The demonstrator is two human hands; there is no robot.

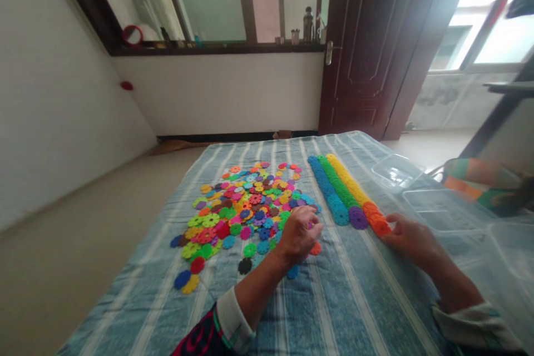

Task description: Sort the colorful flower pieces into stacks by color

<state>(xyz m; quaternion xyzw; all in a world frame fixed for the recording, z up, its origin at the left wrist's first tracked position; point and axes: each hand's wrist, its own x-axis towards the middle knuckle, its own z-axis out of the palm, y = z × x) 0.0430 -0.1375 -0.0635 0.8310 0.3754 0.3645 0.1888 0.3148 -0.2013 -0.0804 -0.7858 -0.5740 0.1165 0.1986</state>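
A loose pile of colourful notched plastic discs (250,200) is spread over the striped cloth. Over the pile's right edge, my left hand (301,229) is closed with its fingers curled down. A bit of purple shows by those fingers; whether they grip it is hidden. To the right lie three rows of overlapping discs: a blue row (327,181), a green row (340,181) with a purple disc (357,217) at its near end, and a yellow row (348,181) ending in orange. My right hand (411,238) pinches the nearest orange disc (380,226) by its edge.
Clear plastic containers (438,208) stand along the table's right side, close to my right forearm. A blue striped cloth (142,295) covers the table. Beyond it are a wall with a window ledge (217,50) and a dark red door (367,39).
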